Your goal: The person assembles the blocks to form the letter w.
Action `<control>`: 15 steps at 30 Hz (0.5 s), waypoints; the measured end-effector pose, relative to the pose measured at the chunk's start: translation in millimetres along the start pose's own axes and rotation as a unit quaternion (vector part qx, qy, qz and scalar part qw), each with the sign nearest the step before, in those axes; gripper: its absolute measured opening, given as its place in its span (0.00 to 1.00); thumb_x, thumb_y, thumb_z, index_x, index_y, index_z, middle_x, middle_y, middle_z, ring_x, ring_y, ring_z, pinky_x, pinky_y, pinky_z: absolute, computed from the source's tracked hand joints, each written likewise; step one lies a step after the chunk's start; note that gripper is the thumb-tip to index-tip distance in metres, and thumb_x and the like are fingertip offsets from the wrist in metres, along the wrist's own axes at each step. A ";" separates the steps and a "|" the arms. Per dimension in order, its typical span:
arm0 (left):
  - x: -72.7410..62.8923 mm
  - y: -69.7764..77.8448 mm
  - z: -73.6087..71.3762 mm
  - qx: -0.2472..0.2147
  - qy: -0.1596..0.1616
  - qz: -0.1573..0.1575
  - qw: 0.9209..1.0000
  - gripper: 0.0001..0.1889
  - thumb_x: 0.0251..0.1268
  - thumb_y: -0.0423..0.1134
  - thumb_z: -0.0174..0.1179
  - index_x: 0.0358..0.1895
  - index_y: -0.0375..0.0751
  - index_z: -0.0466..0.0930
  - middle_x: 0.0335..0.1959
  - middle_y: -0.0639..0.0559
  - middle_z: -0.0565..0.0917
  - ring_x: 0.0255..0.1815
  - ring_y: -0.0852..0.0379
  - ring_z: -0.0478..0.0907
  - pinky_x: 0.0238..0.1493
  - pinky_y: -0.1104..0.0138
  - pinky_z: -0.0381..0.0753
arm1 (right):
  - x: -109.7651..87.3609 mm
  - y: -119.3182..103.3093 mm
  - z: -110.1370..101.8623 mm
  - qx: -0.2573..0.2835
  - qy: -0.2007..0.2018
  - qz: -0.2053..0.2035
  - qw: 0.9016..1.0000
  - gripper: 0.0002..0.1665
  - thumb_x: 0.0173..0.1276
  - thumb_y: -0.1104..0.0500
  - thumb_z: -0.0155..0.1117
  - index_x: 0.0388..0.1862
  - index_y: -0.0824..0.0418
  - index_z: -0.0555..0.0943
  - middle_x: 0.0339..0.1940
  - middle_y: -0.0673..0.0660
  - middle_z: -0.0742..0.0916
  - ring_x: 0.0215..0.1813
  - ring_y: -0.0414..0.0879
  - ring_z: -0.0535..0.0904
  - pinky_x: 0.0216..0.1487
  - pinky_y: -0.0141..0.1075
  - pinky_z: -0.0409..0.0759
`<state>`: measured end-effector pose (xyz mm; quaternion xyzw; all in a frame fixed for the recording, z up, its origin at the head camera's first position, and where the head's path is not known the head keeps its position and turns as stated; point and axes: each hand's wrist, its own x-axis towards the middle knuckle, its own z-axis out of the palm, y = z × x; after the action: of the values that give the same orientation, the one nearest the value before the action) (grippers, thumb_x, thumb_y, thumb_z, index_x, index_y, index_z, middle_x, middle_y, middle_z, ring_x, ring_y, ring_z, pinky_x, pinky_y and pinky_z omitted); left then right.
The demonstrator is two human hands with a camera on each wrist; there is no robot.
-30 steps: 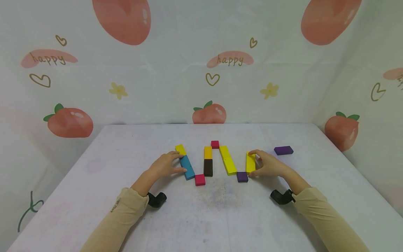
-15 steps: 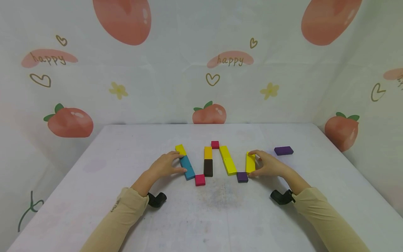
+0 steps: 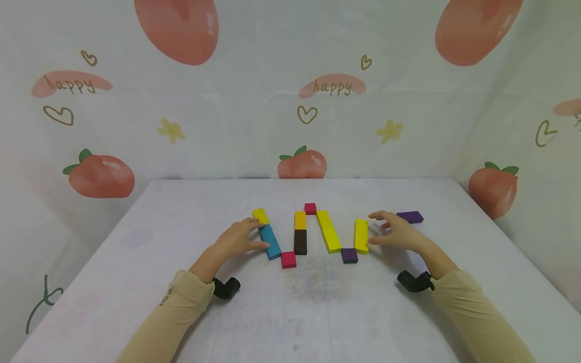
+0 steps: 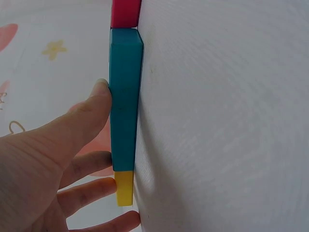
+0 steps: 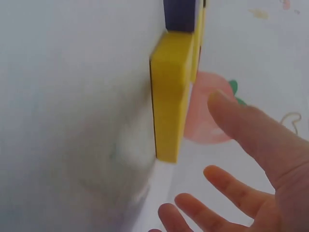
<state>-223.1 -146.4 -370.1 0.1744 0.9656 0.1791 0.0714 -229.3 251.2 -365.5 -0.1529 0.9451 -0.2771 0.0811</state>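
In the head view my left hand [image 3: 237,238] rests against a blue block [image 3: 270,242] at the left end of a zigzag row. Its thumb touches the blue block, and its fingertips lie by a yellow block [image 4: 124,188] beyond it. My right hand [image 3: 396,233] is apart from the yellow block [image 3: 361,236] at the row's right end, fingers spread and holding nothing. In the right wrist view a gap shows between the thumb and that block. A dark purple square block [image 3: 349,255] adjoins its near end. Part of a longer purple block [image 3: 410,217] is hidden behind the right hand.
Between the hands lie a red block [image 3: 288,259], a dark brown block [image 3: 300,242], an orange block [image 3: 300,220], a second red block [image 3: 310,208] and a long yellow strip [image 3: 329,232]. The white table [image 3: 295,312] meets a printed cloth backdrop [image 3: 254,126].
My right hand has let go of the right-end yellow block and moved right, toward the longer purple block. The left hand and the row of blocks have not visibly moved.
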 end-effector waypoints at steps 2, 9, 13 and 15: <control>0.0 0.0 0.0 0.000 0.000 0.000 1.000 0.34 0.56 0.51 0.64 0.63 0.35 0.70 0.66 0.35 0.68 0.66 0.36 0.65 0.65 0.46 0.67 | -0.8 3.1 -4.5 0.004 0.011 0.009 1.000 0.39 0.59 0.48 0.67 0.63 0.67 0.66 0.60 0.73 0.73 0.57 0.66 0.73 0.57 0.57 0.75; -0.3 0.0 -0.2 -0.004 -0.002 -0.001 1.000 0.34 0.57 0.51 0.63 0.63 0.35 0.70 0.66 0.35 0.67 0.67 0.36 0.64 0.66 0.46 0.67 | -4.3 16.2 -19.4 0.030 0.052 0.061 0.996 0.38 0.63 0.48 0.63 0.63 0.69 0.65 0.59 0.74 0.74 0.56 0.65 0.72 0.59 0.56 0.73; -0.1 -0.3 0.1 -0.003 -0.001 0.002 1.000 0.34 0.57 0.51 0.63 0.63 0.35 0.70 0.66 0.34 0.67 0.67 0.36 0.64 0.66 0.46 0.66 | -7.6 25.4 -27.2 0.041 0.083 0.091 0.992 0.37 0.64 0.48 0.61 0.62 0.71 0.64 0.56 0.75 0.75 0.56 0.66 0.72 0.56 0.55 0.74; -0.1 -0.1 0.0 -0.002 -0.001 0.002 1.000 0.34 0.57 0.51 0.63 0.63 0.35 0.70 0.66 0.34 0.68 0.67 0.36 0.64 0.66 0.46 0.66 | -8.9 30.4 -30.3 0.045 0.094 0.108 0.989 0.38 0.64 0.48 0.61 0.63 0.72 0.63 0.56 0.76 0.74 0.56 0.67 0.70 0.55 0.55 0.74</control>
<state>-223.1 -146.6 -370.1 0.1768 0.9648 0.1806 0.0720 -235.5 293.6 -356.3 -0.0196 0.9461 -0.3222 0.0278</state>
